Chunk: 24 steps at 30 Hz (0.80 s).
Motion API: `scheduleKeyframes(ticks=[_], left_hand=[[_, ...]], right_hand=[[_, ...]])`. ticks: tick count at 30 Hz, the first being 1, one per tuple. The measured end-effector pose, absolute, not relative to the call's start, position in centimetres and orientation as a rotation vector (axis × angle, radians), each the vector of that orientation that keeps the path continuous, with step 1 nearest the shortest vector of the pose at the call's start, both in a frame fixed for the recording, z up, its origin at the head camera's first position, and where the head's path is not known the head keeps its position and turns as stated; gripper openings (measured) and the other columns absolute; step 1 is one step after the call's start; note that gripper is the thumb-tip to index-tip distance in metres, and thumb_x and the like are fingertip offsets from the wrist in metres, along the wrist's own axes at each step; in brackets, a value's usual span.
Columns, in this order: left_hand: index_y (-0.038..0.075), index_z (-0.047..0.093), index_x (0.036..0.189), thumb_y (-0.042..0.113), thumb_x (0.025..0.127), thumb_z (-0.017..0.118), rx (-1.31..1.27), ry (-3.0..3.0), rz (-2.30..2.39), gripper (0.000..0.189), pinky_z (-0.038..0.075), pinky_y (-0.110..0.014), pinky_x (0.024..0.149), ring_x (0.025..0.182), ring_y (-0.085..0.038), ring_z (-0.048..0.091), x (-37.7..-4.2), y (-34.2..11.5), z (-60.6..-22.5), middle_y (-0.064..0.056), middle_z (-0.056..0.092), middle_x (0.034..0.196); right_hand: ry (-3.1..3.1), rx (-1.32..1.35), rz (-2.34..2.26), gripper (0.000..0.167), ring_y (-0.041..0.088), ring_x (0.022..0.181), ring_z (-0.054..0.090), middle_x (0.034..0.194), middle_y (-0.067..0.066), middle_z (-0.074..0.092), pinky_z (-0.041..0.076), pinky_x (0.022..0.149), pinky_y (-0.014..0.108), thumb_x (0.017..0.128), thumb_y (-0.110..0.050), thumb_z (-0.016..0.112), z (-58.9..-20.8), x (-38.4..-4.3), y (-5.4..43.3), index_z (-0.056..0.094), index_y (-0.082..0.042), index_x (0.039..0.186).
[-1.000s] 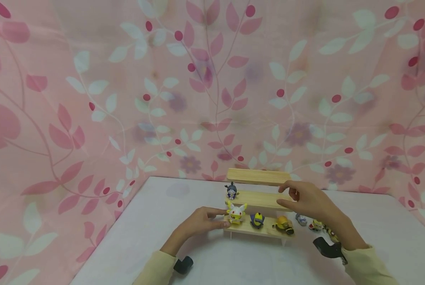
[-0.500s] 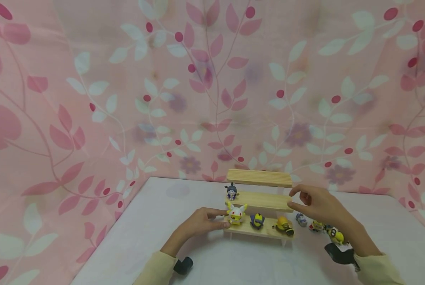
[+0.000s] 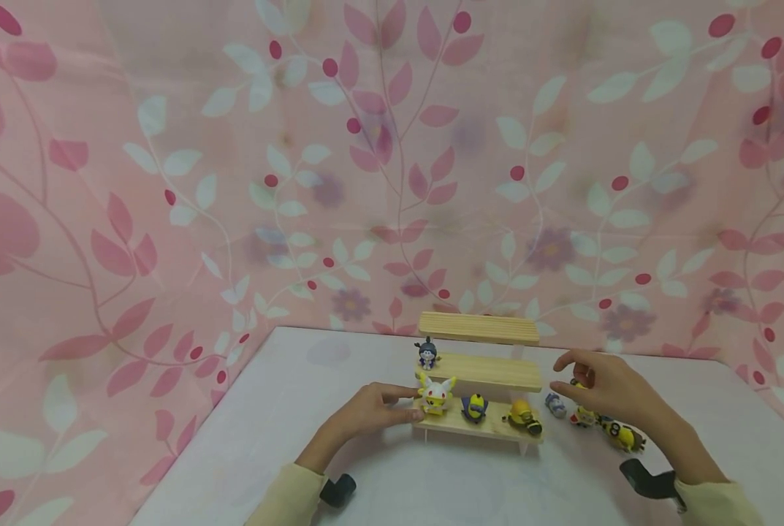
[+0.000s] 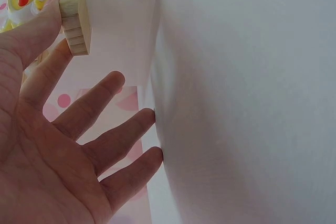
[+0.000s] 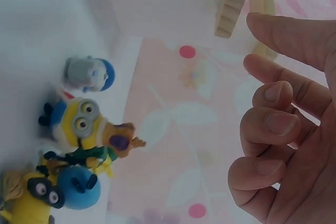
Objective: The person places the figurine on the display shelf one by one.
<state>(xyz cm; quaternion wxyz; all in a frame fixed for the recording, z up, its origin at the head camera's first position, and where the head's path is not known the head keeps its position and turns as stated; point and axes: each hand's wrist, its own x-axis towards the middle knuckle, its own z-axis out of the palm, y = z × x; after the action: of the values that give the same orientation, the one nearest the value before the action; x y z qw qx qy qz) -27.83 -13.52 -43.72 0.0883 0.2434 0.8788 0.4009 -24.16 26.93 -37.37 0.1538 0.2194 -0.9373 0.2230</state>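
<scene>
A three-tier wooden display shelf stands on the table. My left hand pinches the left end of its lowest board between thumb and index finger; the other fingers are spread. Beside that thumb sits a yellow figurine in a white rabbit-eared hood. A blue-and-yellow figurine and an orange-topped figurine share that board. On the middle board's left end stands a dark-haired figurine. My right hand, fingers loosely bent and holding nothing, hovers right of the shelf, above several loose figurines.
On the table right of the shelf are a grey-blue figurine, a goggled minion figurine and a yellow masked figurine. Behind the table hangs a pink floral cloth. Black wrist cameras hang below both forearms.
My right hand has moved right, away from the middle board's right end, to above the loose figurines. My left hand and the figurines on the shelf have stayed put.
</scene>
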Motion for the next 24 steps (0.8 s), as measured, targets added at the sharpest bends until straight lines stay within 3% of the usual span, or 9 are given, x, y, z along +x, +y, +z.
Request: scheduleKeyframes(ticks=[14, 24], left_hand=[[0.025, 0.071, 0.125, 0.050, 0.084, 0.075, 0.692, 2.620, 1.189, 0.048, 0.047, -0.054, 0.096, 0.119, -0.035, 0.059, -27.8, -13.4, -43.6, -0.002, 0.065, 0.128], [0.024, 0.071, 0.125, 0.050, 0.084, 0.075, 0.676, 2.615, 1.188, 0.048, 0.047, -0.054, 0.096, 0.119, -0.036, 0.059, -27.7, -13.4, -43.5, -0.002, 0.065, 0.128]], right_hand=[[-2.814, 0.487, 0.619, 0.029, 0.007, 0.058, 0.041, 0.070, -0.008, 0.047, 0.034, 0.048, 0.024, 0.082, -0.036, 0.081, -38.7, -23.9, 28.7, 0.067, -0.018, 0.100], [-2.872, 0.425, 0.611, 0.030, 0.009, 0.058, 0.041, 0.071, -0.006, 0.047, 0.032, 0.048, 0.024, 0.081, -0.032, 0.082, -40.1, -24.3, 29.9, 0.069, -0.015, 0.102]])
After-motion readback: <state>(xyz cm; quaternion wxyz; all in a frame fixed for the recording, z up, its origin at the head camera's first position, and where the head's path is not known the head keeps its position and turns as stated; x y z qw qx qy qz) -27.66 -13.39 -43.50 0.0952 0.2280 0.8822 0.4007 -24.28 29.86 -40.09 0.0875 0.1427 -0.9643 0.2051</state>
